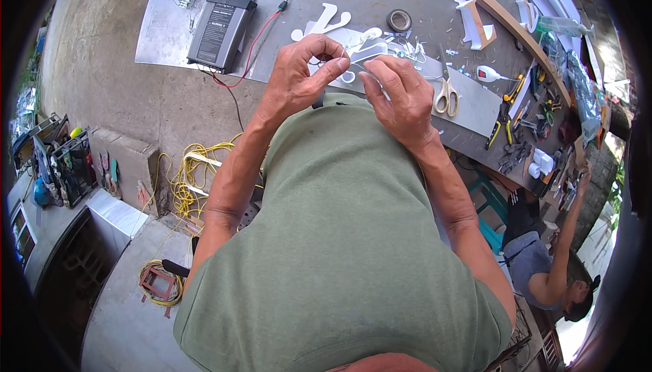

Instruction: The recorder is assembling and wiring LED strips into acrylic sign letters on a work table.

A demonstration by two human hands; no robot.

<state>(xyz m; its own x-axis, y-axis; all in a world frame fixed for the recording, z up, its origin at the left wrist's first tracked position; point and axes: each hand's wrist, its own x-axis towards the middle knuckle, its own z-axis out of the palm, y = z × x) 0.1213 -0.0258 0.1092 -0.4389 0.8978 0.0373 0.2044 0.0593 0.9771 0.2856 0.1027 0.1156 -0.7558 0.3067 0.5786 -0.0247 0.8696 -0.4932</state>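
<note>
My left hand (303, 73) is over the near edge of the grey table, thumb and forefinger brought together in a pinch. Something thin and pale shows at its fingertips, too small to name. Facing it, my right hand (402, 94) has its fingers curled and its thumb close to the forefinger; what lies between them is hidden. Beyond the hands are white cut-out shapes (329, 19) and loose white wires (414, 51). A pair of scissors (446, 97) with cream handles lies right beside my right hand. A black tape roll (399, 20) sits farther back.
At the left, a dark power supply box (221, 30) has a red cable (256, 47). Pliers (502, 117) and small tools crowd the right side, near a white bracket-like shape (475, 24). Yellow rope (187, 185) lies on the floor. Another person (536, 263) reaches in at right.
</note>
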